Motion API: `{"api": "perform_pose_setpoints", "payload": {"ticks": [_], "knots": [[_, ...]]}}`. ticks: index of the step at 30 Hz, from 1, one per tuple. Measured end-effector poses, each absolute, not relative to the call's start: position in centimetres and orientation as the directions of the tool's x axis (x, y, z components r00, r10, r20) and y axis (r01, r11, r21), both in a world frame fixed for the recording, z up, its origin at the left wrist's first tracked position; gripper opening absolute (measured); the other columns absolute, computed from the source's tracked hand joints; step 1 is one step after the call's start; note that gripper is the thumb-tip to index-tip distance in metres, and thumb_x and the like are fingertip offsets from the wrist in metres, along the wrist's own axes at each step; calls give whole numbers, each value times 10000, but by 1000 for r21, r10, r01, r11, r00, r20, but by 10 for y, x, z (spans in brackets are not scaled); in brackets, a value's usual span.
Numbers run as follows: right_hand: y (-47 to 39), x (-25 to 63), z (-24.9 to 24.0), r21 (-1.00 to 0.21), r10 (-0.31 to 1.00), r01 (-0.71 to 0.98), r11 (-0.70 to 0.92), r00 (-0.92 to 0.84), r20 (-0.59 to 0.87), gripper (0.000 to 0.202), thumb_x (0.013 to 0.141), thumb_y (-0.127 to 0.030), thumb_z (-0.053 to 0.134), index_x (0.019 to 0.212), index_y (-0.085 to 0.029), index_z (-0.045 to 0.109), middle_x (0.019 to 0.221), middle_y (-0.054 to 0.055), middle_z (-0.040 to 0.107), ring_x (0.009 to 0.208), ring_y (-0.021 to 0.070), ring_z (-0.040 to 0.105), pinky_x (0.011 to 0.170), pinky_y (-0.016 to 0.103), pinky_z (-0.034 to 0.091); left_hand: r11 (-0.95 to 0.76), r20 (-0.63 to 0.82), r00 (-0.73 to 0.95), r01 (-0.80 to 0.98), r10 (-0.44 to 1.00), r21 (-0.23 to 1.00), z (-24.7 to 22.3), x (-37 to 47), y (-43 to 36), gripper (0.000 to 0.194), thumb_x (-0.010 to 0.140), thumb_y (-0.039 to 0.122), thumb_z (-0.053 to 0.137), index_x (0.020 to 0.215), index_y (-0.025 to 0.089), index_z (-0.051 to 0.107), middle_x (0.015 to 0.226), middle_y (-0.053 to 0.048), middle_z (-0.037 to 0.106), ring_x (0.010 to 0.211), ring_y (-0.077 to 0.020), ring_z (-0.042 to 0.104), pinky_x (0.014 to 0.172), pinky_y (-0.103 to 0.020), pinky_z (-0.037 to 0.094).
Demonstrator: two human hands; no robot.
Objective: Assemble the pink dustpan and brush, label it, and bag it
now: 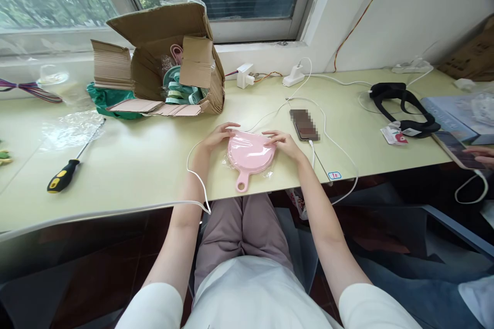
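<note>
A small pink dustpan (251, 151) lies on the table in front of me, its straight edge away from me and its short handle with a round hole pointing at me. Shiny clear plastic wrap surrounds it. My left hand (221, 134) grips its far left corner with the fingertips, thumb near the edge. At the far right corner, my right hand (283, 142) pinches the rim and wrap in the same way. What the fingertips do under the edge is hidden. A white cable (196, 177) runs past my left forearm.
An open cardboard box (150, 74) with teal and pink items stands at the back left. A screwdriver (64, 176) lies on the left. Right of my hands are a phone (303, 124) with a cable, a black head strap (401, 108) and another person's hand (482, 155) at a tablet-like device.
</note>
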State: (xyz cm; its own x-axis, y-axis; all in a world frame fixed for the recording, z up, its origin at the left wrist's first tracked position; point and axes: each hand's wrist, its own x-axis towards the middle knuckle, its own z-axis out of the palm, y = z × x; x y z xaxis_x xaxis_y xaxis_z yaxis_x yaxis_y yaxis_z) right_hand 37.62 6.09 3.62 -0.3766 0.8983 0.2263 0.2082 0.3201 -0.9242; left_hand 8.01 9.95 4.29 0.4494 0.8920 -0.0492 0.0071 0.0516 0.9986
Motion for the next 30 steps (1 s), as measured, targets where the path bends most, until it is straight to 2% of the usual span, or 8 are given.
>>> {"api": "perform_pose_setpoints", "payload": {"ticks": [3, 6, 9, 12, 19, 24, 27, 30], "knots": [[59, 377, 39, -940, 894, 232, 251, -427, 134, 272, 784, -195, 565, 867, -292, 806, 1290, 11, 648, 1180, 254, 589, 964, 399, 505, 91, -65, 384, -50, 921, 995, 39, 72, 104, 334, 603, 281, 820, 909, 190, 722, 745, -2, 667, 675, -135, 597, 663, -256, 445], [58, 379, 40, -964, 882, 219, 153, -470, 34, 239, 816, -326, 621, 970, -276, 796, 1370, 24, 595, 1146, 267, 605, 785, 337, 570, 68, -41, 227, -109, 973, 992, 33, 68, 109, 230, 562, 233, 818, 757, 183, 706, 695, 11, 655, 646, -121, 586, 642, -248, 447], [62, 377, 35, -978, 920, 174, 114, -391, 37, 344, 834, -522, 628, 907, -238, 807, 1266, 76, 651, 1127, 275, 609, 716, 306, 567, 53, -30, 149, -152, 988, 987, 32, 66, 111, 234, 554, 226, 826, 761, 192, 720, 713, 12, 671, 653, -118, 599, 646, -244, 464], [69, 374, 25, -986, 967, 130, 108, -245, 74, 393, 749, -607, 703, 771, -228, 805, 1068, 91, 705, 1073, 267, 623, 739, 314, 553, 52, -22, 180, -164, 983, 985, 35, 66, 110, 341, 566, 266, 852, 888, 199, 763, 782, -13, 711, 715, -133, 637, 693, -252, 495], [77, 370, 19, -987, 985, -48, 153, -69, 157, 341, 559, -475, 875, 762, -228, 758, 1026, 49, 684, 1116, 242, 603, 992, 364, 468, 43, 10, 220, -236, 975, 971, 38, 63, 108, 404, 589, 310, 867, 966, 193, 784, 964, -68, 758, 975, -215, 687, 929, -337, 515], [74, 370, 22, -969, 992, -217, 117, -14, 123, 569, 595, -411, 841, 1113, -316, 626, 1166, -1, 650, 1000, 173, 643, 890, 313, 524, -2, 54, 233, -217, 971, 976, 40, 67, 106, 441, 570, 342, 876, 979, 204, 783, 972, -68, 762, 963, -218, 690, 937, -359, 520], [71, 373, 24, -961, 989, -276, -5, -146, 36, 545, 669, -405, 775, 1173, -294, 601, 1105, 13, 689, 946, 176, 670, 839, 309, 545, -41, 84, 218, -194, 972, 980, 45, 72, 103, 477, 585, 361, 868, 1020, 192, 772, 972, -76, 757, 944, -208, 684, 905, -343, 526], [71, 379, 30, -960, 951, -250, -124, -305, -43, 361, 663, -382, 769, 975, -222, 686, 962, 37, 738, 873, 197, 693, 822, 332, 553, -72, 108, 230, -158, 967, 985, 54, 76, 100, 537, 612, 361, 855, 1107, 185, 740, 942, -66, 748, 922, -194, 679, 853, -310, 530]]}}
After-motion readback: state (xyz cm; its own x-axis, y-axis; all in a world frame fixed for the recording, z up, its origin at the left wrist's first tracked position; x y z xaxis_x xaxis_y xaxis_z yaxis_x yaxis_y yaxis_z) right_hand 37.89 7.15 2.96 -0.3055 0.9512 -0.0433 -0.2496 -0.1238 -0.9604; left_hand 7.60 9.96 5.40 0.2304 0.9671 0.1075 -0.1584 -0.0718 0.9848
